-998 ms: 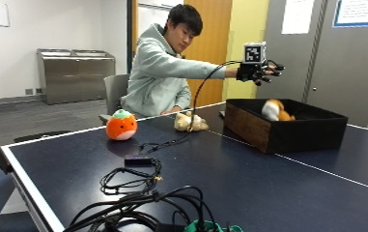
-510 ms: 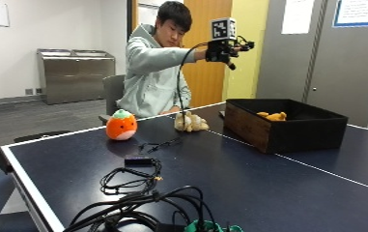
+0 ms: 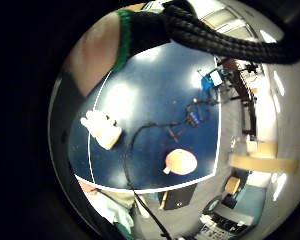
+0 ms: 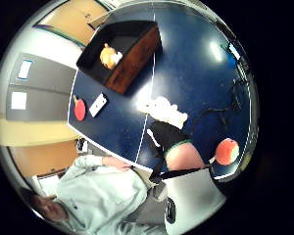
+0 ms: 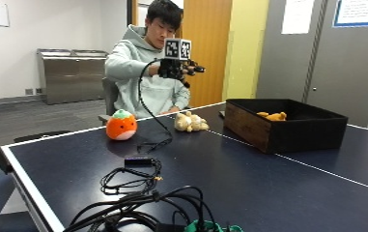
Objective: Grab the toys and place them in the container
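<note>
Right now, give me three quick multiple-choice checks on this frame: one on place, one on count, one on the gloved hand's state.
1. Where does the cream toy lie?
A. in the box
B. on the table, between the orange toy and the box
C. on the floor

2. How many toys lie on the table outside the box?
A. none
B. two
C. four

3. What is the gloved hand doing?
A. raised above the table, holding nothing
B. gripping the orange toy
C. resting inside the box

Answers:
1 B, it lies beside the orange toy, short of the box.
2 B, only the cream and orange toys lie there; a third toy is in the box.
3 A, it hangs in the air with fingers spread.
</note>
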